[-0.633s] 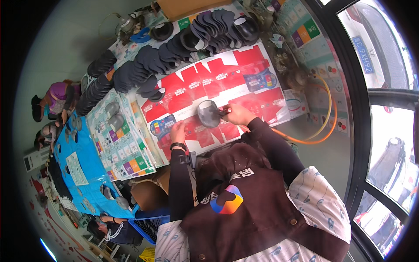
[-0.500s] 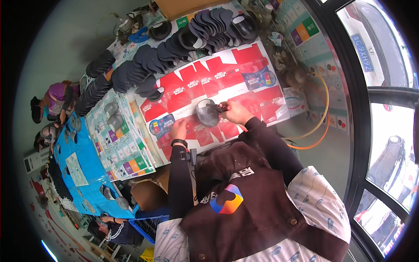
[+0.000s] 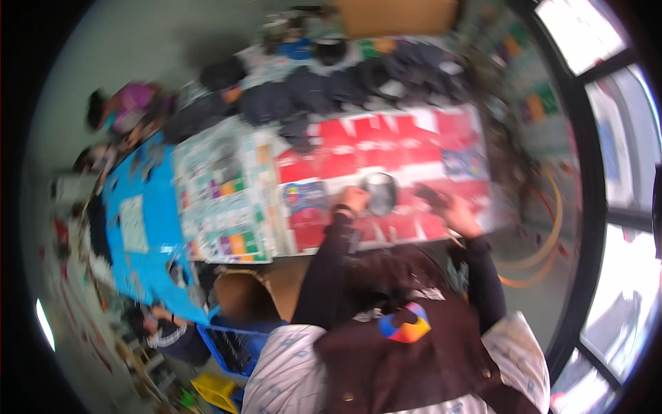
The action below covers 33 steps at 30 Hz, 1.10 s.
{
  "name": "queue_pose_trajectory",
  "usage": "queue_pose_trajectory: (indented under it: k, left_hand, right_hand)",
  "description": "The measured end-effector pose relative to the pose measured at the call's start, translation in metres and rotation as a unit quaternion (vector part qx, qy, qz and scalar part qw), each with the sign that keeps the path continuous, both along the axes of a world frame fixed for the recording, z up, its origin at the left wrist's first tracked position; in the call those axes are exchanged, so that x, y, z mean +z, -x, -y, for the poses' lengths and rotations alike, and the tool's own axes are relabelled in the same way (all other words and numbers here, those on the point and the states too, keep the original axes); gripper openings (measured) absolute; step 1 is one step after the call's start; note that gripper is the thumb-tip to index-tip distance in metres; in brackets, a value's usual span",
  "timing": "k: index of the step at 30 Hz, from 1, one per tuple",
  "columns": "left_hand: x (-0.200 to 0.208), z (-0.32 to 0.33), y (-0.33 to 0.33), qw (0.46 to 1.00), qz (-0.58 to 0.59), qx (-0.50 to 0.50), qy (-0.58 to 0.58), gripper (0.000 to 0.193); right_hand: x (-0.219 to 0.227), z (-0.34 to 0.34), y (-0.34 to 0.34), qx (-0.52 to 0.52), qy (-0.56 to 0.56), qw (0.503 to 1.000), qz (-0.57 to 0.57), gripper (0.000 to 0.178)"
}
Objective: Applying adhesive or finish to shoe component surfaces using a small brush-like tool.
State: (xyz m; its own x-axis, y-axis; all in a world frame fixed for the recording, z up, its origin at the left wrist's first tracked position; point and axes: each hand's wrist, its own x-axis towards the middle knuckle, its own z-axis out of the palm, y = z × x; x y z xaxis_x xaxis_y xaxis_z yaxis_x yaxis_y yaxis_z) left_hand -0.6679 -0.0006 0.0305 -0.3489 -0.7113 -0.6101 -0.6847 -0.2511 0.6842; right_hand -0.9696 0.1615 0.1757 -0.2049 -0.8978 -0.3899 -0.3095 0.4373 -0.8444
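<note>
A grey oval pad (image 3: pixel 381 194) with a dark rim and a shiny face is on the red-and-white printed sheets (image 3: pixel 358 145). Against its left edge is my left hand (image 3: pixel 354 199), the fingers too smeared to tell whether they grip it. To the right of the pad, and apart from it, my right hand (image 3: pixel 460 214) is closed around a dark brush-like tool (image 3: pixel 432 197). The tool points left toward the pad; motion blur hides its exact shape.
Overlapping rows of dark rounded pads (image 3: pixel 303 91) line the far side. To the left are stacked printed sheets (image 3: pixel 227 207) and a blue-covered table (image 3: pixel 155 228) with people beside it. A blue crate (image 3: pixel 238 345) stands low left; a yellow hose (image 3: pixel 545 248) loops at right.
My right hand has moved right with the tool, off the pad. My left hand has come up against the pad's left edge. The whole view has shifted and blurred.
</note>
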Motion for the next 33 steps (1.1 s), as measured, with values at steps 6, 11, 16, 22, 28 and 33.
queue_pose_trajectory:
  k: [6,11,16,22,28,33]
  left_hand:
    - [0.049,0.007,-0.031,0.989,-0.086,0.066,0.097,0.031]
    - [0.058,0.022,-0.233,0.928,-0.180,0.323,0.049,0.021]
    - [-0.001,0.050,-0.402,0.750,-0.304,0.579,0.099,0.019]
    - [-0.065,0.093,-0.458,0.634,-0.413,0.648,0.087,0.019]
    - [-0.033,0.108,-0.432,0.591,-0.328,0.733,0.075,0.026]
    - [0.036,0.112,-0.288,0.812,0.066,0.254,0.522,0.043]
  right_hand:
    - [0.025,-0.011,0.002,-0.057,-0.010,0.985,0.164,0.035]
    - [0.050,-0.012,-0.010,-0.061,-0.016,0.992,0.113,0.033]
    - [0.067,0.008,-0.040,-0.054,-0.055,0.992,0.105,0.031]
    - [0.083,0.022,-0.073,-0.051,-0.041,0.991,0.115,0.030]
    - [0.111,0.012,-0.095,-0.097,-0.079,0.990,0.067,0.032]
    - [0.118,-0.005,-0.103,-0.127,-0.070,0.985,0.091,0.039]
